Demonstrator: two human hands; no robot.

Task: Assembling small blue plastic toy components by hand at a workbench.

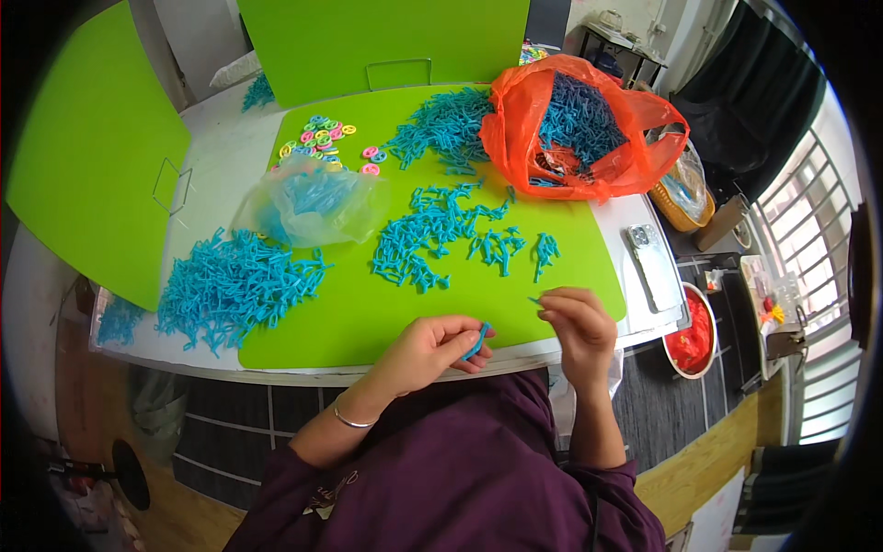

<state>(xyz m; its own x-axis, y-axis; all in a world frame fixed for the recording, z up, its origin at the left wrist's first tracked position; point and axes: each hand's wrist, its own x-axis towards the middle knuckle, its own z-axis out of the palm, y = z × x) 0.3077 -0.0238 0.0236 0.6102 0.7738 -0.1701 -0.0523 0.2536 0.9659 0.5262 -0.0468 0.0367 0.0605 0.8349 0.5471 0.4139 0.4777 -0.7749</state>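
Note:
My left hand is at the front edge of the table, closed around a small blue plastic piece that shows between thumb and fingers. To its right, my right hand is raised with the fingertips pinched together. A tiny blue plastic piece sticks out from that pinch; most of it is hidden. Ahead of both hands, loose blue plastic pieces lie scattered on the green mat. A small cluster of them lies closest to my right hand.
A large blue heap spreads at the left, beside a clear plastic bag of pieces. Colourful rings lie behind it. An open red bag holds darker blue pieces at the back right. A phone lies on the right edge.

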